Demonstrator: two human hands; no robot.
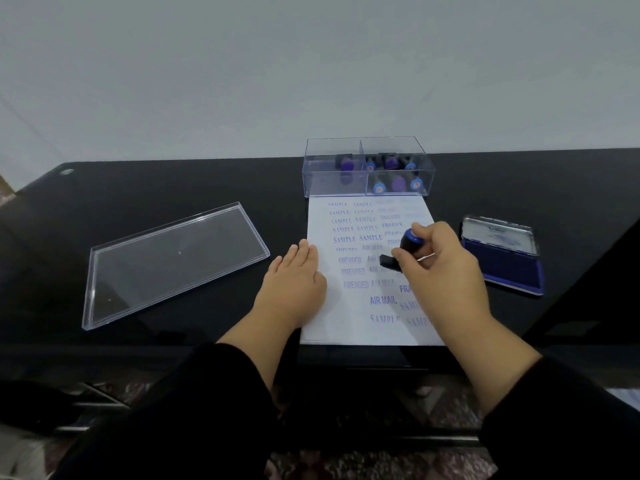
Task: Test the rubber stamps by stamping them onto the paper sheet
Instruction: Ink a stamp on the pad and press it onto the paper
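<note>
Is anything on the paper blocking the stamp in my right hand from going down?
Nothing visible does. The right hand holds the stamp over the paper sheet, and the left hand lies flat on the sheet's left edge, clear of the stamp.

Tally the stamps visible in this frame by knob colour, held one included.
Blue-knobbed stamps: 5, four in the clear box and one in the right hand
Purple-knobbed stamps: 3, all in the box
Total: 8
</note>
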